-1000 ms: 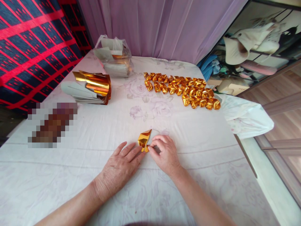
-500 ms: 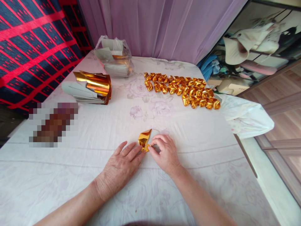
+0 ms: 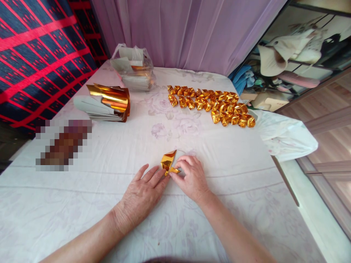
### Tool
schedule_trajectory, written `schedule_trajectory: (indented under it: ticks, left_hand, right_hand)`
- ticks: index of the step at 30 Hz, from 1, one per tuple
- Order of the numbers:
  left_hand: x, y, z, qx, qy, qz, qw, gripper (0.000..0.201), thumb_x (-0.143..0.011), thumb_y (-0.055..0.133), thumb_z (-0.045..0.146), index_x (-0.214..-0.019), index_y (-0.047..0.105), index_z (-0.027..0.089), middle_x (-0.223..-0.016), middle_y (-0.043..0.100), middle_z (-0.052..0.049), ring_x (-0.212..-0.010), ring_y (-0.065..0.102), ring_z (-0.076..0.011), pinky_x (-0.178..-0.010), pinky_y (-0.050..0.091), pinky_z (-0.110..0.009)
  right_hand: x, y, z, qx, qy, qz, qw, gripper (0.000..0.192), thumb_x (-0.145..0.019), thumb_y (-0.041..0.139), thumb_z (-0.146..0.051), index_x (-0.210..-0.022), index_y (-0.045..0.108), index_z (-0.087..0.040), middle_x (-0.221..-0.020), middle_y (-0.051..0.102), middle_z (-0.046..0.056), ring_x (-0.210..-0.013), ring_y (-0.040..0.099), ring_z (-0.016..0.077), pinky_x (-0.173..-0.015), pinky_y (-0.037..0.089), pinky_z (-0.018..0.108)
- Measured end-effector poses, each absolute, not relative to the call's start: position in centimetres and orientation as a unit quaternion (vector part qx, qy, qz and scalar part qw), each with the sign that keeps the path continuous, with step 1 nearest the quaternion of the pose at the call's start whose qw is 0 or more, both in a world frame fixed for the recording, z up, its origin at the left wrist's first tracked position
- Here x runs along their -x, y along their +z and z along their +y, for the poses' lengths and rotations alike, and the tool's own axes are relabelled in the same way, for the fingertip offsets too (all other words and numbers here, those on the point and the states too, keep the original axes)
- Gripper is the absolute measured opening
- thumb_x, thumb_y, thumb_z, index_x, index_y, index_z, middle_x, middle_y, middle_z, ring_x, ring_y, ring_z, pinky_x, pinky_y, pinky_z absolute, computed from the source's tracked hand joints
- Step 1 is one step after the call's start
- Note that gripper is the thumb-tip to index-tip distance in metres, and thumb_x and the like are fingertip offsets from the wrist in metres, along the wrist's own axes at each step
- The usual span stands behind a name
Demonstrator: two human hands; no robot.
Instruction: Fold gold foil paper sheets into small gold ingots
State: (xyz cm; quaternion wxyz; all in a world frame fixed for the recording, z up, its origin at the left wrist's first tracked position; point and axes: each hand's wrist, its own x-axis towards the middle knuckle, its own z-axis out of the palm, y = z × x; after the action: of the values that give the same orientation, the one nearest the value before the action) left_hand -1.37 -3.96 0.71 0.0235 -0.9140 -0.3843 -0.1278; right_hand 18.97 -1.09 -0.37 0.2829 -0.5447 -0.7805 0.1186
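A sheet of gold foil paper [image 3: 168, 160], partly folded, lies on the white tablecloth in front of me, with its grey-white back showing at the right. My left hand [image 3: 144, 191] rests flat with fingers spread, its index fingertip and thumb pressing the paper's near end. From the right, my right hand [image 3: 192, 179] has its fingers curled and its thumb against a small folded flap at the near corner. The exact grip of those fingertips is partly hidden.
Rows of folded gold foil pieces [image 3: 205, 100] stand at the back right. Stacked foil sheets [image 3: 109, 104] sit at the left, before a clear plastic bag [image 3: 134, 69] of more sheets. A white plastic bag [image 3: 290, 133] lies by the table's right edge. The far-left object is pixelated.
My right thumb has moved slightly left and down along the flap, whose gold tip now points out to the right. My left hand stays in place.
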Motion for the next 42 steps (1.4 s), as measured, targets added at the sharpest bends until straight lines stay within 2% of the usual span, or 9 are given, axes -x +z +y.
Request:
schedule_trajectory:
  ticks: [16, 22, 28, 42]
  left_hand:
    - [1.2, 1.0, -3.9, 0.911, -0.129, -0.391, 0.031, 0.031, -0.090, 0.058, 0.022, -0.121, 0.062, 0.024, -0.124, 0.066, -0.003, -0.117, 0.057, -0.0234, -0.110, 0.033, -0.046]
    - [0.7, 1.4, -3.9, 0.911, -0.123, -0.390, 0.049, 0.027, -0.089, 0.056, 0.019, -0.115, 0.063, 0.021, -0.117, 0.068, -0.004, -0.113, 0.059, -0.0241, -0.108, 0.035, -0.047]
    - [0.9, 1.1, -3.8, 0.913, -0.138, -0.377, 0.064, 0.027, -0.089, 0.055, 0.017, -0.115, 0.063, 0.022, -0.118, 0.068, -0.004, -0.112, 0.060, -0.0238, -0.108, 0.034, -0.046]
    - [1.1, 1.1, -3.9, 0.916, -0.119, -0.369, 0.106, 0.019, -0.087, 0.056, 0.012, -0.102, 0.065, 0.021, -0.119, 0.069, -0.004, -0.111, 0.061, -0.0232, -0.106, 0.035, -0.045]
  right_hand:
    - [-21.1, -0.7, -0.6, 0.562, 0.109, -0.772, 0.276, 0.006, -0.081, 0.069, -0.024, -0.081, 0.063, -0.023, -0.103, 0.064, 0.004, -0.098, 0.058, 0.0219, -0.085, 0.041, 0.037]
    - [-20.0, -0.4, -1.2, 0.586, 0.081, -0.761, 0.265, 0.021, -0.076, 0.075, -0.036, -0.087, 0.062, -0.023, -0.107, 0.063, 0.006, -0.100, 0.056, 0.0250, -0.086, 0.040, 0.040]
    - [-20.9, -0.8, -0.8, 0.560, 0.119, -0.773, 0.271, 0.015, -0.078, 0.072, -0.023, -0.089, 0.062, -0.024, -0.108, 0.064, 0.005, -0.102, 0.058, 0.0235, -0.087, 0.041, 0.039]
    - [-21.0, -1.2, -0.6, 0.559, 0.123, -0.770, 0.284, 0.009, -0.078, 0.072, -0.023, -0.083, 0.065, -0.024, -0.107, 0.064, 0.004, -0.104, 0.058, 0.0236, -0.089, 0.042, 0.040]
